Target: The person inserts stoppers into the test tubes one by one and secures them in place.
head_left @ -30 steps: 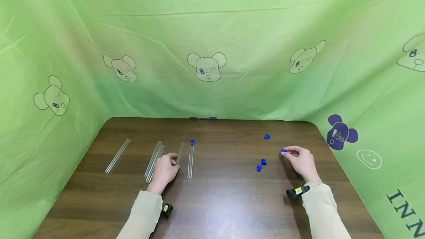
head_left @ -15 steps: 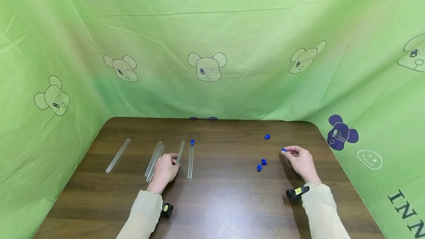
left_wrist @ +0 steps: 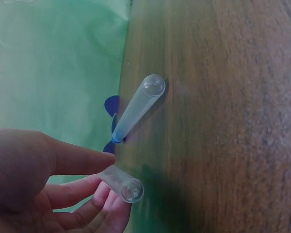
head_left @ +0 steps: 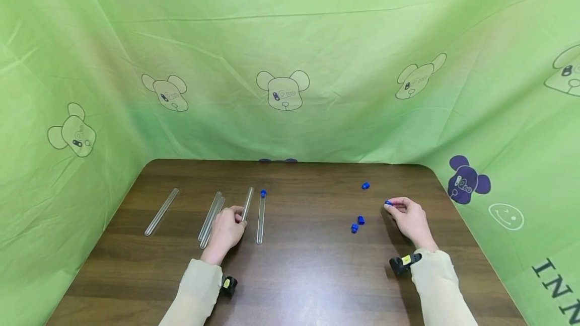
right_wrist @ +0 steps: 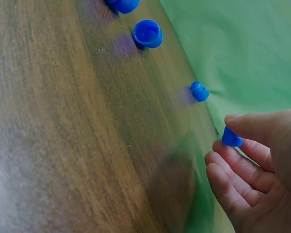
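Observation:
My left hand [head_left: 227, 228] pinches a clear test tube [left_wrist: 123, 186] between thumb and fingers, its rounded end toward the wrist camera. In the head view the tube's far part sticks out beyond the fingers, and the hand covers the rest. Just right of it lies a test tube with a blue cap [head_left: 263, 193] on its far end. On the other side, my right hand [head_left: 412, 223] holds a small blue cap [right_wrist: 231, 137] between thumb and fingertips. Loose blue caps [head_left: 360, 220], [head_left: 354, 228] and a farther blue cap [head_left: 365, 185] lie left of that hand.
Two uncapped test tubes [head_left: 210, 218] lie side by side just left of my left hand, partly behind it. Another uncapped tube [head_left: 161, 212] lies farther left. The brown wooden table [head_left: 312, 265] is bordered by green cloth [head_left: 335, 130] at the back and sides.
The far end of the tube in my left hand has risen and shifted slightly away from me. My right hand stays nearly where it was, still holding the cap.

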### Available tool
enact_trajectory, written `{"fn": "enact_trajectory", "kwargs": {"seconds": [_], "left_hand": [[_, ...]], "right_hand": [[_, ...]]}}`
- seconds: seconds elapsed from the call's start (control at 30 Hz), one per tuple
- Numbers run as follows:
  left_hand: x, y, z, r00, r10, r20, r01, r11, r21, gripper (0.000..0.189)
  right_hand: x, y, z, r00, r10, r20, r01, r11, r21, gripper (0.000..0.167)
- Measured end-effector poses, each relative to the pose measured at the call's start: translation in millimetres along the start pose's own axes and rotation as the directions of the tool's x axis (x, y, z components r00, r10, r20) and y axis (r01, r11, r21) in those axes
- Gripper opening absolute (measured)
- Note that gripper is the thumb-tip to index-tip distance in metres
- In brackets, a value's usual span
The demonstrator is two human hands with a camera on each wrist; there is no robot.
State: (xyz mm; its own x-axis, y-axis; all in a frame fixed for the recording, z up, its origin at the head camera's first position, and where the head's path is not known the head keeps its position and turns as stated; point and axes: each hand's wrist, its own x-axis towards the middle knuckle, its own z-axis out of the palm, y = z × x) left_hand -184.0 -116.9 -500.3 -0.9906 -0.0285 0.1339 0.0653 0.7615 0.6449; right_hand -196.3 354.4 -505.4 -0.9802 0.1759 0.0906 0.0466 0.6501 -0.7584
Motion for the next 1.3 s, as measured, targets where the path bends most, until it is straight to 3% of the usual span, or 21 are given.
{"fn": "enact_trajectory", "kwargs": {"seconds": [0.63, 1.0, 1.3], "left_hand": [[1.3, 3.7, -0.7, 0.999, -0.038, 0.016, 0.039, 0.996, -0.080, 0.031], [2.6, 4.1, -0.4, 1.000, 0.007, -0.022, -0.009, 0.995, -0.100, 0.032], [1.1, 8.7, -0.5, 1.000, -0.002, -0.010, 0.000, 0.988, -0.156, 0.034]], "right_hand": [[-0.3, 0.5, 3.2, 0.998, 0.014, -0.067, -0.014, 1.000, -0.005, 0.031], [0.3, -3.3, 4.5, 0.995, -0.007, -0.099, 0.006, 1.000, -0.003, 0.033], [-0.4, -4.2, 7.9, 0.993, -0.019, -0.117, 0.021, 1.000, 0.016, 0.030]]}}
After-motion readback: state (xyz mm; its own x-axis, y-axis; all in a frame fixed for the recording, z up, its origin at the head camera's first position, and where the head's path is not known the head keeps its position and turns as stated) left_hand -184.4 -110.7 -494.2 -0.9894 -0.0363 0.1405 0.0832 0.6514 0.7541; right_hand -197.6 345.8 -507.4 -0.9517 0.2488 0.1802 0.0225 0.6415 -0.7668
